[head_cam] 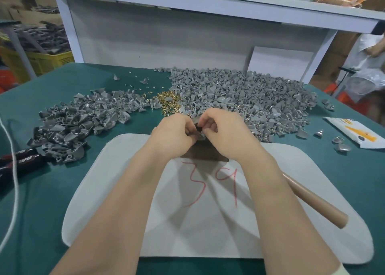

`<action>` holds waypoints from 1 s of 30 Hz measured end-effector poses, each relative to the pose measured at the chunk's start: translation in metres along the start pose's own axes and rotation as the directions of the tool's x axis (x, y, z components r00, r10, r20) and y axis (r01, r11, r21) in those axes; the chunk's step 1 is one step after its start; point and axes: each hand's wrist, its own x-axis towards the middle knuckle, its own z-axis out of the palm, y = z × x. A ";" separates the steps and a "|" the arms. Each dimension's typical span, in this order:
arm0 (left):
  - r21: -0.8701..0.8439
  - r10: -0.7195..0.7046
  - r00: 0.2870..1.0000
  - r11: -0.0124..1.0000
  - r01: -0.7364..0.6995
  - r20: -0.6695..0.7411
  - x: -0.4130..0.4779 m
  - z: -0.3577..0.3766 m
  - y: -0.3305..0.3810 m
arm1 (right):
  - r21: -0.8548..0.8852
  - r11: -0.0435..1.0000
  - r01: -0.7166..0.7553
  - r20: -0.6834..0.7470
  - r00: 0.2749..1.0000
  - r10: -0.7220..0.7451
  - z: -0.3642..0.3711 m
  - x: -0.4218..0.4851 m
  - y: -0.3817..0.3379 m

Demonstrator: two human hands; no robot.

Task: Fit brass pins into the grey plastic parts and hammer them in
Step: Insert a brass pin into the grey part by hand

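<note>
Pinching together just above the far edge of the pale rounded work mat [100, 183], the left hand [175, 133] and the right hand [227, 132] both curl their fingers onto one small grey plastic part [199, 137] held between them; whether a pin sits at the fingertips is too small to tell. Beneath them lies a dark flat block [205, 153] at the top of a white paper sheet [200, 222] bearing red handwritten digits that read roughly "39". At the left table edge, black tool handles [23, 160] carry the white word "TAPER", with a white cord [13, 170] running past them. A loose heap of small brass pins [166, 103] lies just beyond the hands, between a smaller left heap of grey parts [77, 125] and a large right heap of grey parts [250, 100] that reaches the back panel. A tan wooden handle [312, 199] crosses the mat's right edge, passing under the right forearm. A white and orange packet [354, 133] lies near the right edge, its print unreadable. Bare green table cover [41, 212] shows left of the mat.
</note>
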 end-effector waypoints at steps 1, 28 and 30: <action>-0.007 -0.003 1.000 1.000 0.003 0.000 0.000 0.000 0.000 | -0.014 1.000 0.015 -0.001 1.000 -0.015 0.000 0.000 -0.001; 0.023 -0.018 0.998 1.000 0.019 -0.057 0.002 0.003 -0.002 | -0.058 0.998 -0.008 0.060 0.998 0.011 0.002 0.004 -0.003; 0.022 -0.011 0.998 1.000 0.012 -0.065 0.002 0.003 -0.002 | -0.059 0.998 -0.024 0.031 0.999 0.026 -0.001 0.005 0.002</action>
